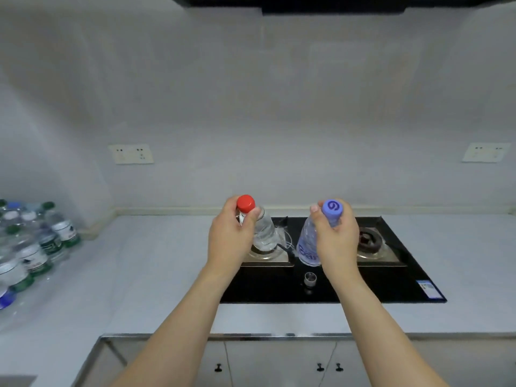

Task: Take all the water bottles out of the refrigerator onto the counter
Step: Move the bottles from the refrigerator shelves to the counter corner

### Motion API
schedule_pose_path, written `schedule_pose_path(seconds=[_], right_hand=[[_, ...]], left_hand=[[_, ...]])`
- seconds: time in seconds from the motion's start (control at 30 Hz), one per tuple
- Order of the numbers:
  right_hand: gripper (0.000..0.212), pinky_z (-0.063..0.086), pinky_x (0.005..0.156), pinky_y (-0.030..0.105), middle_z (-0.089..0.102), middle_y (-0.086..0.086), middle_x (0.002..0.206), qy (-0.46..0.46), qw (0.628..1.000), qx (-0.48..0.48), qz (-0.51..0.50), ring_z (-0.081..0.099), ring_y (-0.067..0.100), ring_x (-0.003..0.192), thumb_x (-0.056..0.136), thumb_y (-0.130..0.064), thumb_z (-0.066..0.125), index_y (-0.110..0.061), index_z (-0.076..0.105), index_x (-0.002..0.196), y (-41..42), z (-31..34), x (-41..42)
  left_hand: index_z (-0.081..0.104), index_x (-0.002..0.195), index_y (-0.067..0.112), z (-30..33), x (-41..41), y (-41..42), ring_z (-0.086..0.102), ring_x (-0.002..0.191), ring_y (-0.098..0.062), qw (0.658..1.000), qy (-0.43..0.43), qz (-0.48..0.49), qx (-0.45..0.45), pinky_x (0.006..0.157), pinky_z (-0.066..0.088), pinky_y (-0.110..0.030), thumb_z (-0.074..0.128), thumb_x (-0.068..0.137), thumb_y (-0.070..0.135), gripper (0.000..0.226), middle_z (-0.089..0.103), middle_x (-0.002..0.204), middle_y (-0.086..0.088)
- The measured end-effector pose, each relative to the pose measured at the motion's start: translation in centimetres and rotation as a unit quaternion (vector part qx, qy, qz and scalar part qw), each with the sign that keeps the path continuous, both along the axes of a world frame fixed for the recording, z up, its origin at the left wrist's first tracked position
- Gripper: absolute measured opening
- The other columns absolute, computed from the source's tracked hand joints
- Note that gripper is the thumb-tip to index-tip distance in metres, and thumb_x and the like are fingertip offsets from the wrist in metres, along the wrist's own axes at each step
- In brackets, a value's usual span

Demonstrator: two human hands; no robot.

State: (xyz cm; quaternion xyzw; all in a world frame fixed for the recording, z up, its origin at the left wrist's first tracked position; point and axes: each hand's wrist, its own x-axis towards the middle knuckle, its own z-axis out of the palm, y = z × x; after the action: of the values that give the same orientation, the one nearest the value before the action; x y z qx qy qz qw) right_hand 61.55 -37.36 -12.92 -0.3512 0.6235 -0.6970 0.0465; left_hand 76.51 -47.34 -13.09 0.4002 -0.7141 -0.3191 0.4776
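Note:
My left hand (230,236) grips the neck of a clear water bottle with a red cap (265,233), held over the left burner of the black stove (279,289). In my right hand (336,236) is a second clear bottle with a purple cap and blue lettering (307,247), gripped near its top and held above the middle of the stove. Both bottles hang upright, tilted slightly. Several water bottles with green and blue caps (33,247) stand grouped on the white counter (139,275) at the far left. The refrigerator is out of view.
A small metal knob (310,279) sits on the stove's front middle, and a second burner (370,241) lies to the right. Wall sockets (131,154) hang on the grey wall. Cabinet doors with black handles (321,367) run below the counter edge.

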Motion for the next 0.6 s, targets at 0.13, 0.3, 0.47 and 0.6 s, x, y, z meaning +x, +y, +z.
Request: schedule_pose_path(seconds=[0.13, 0.3, 0.47, 0.6], right_hand=[[0.011, 0.042, 0.067, 0.003, 0.059, -0.009, 0.087, -0.01, 0.999, -0.01, 0.038, 0.055, -0.009, 0.074, 0.093, -0.024, 0.063, -0.017, 0.057, 0.098, -3.9, 0.4, 3.7], [0.011, 0.045, 0.07, 0.009, 0.06, -0.007, 0.09, -0.031, 0.995, -0.015, 0.088, 0.057, -0.005, 0.079, 0.092, -0.027, 0.063, -0.02, 0.057, 0.099, -7.2, 1.1, 7.0], [0.01, 0.045, 0.074, 0.014, 0.06, -0.007, 0.091, -0.045, 0.991, -0.015, 0.125, 0.058, -0.002, 0.08, 0.092, -0.025, 0.064, -0.02, 0.057, 0.098, -9.5, 1.3, 8.6], [0.013, 0.044, 0.073, 0.013, 0.06, -0.005, 0.091, -0.043, 0.989, -0.008, 0.142, 0.058, 0.001, 0.081, 0.092, -0.024, 0.064, -0.016, 0.058, 0.1, -11.4, 0.9, 8.5]], left_hand=[[0.061, 0.109, 0.027, 0.1, 5.1, -2.7, 0.06, 0.09, -0.006, 0.999, -0.014, 0.034, 0.0, 0.077, 0.046, -0.025, 0.064, 0.091, 0.04, 0.023, 0.066, 0.093, 0.013], [0.06, 0.113, 0.026, 0.6, 9.4, -4.8, 0.057, 0.091, -0.006, 0.997, -0.024, 0.076, -0.008, 0.074, 0.043, -0.017, 0.063, 0.092, 0.035, 0.023, 0.064, 0.094, 0.015], [0.06, 0.113, 0.024, 0.6, 11.3, -6.3, 0.056, 0.089, -0.002, 0.994, -0.02, 0.104, -0.005, 0.075, 0.041, -0.012, 0.063, 0.093, 0.035, 0.023, 0.063, 0.092, 0.018], [0.059, 0.109, 0.028, -0.2, 11.4, -7.3, 0.055, 0.088, 0.006, 0.992, -0.011, 0.125, 0.015, 0.074, 0.041, -0.013, 0.063, 0.092, 0.035, 0.019, 0.062, 0.092, 0.021]])
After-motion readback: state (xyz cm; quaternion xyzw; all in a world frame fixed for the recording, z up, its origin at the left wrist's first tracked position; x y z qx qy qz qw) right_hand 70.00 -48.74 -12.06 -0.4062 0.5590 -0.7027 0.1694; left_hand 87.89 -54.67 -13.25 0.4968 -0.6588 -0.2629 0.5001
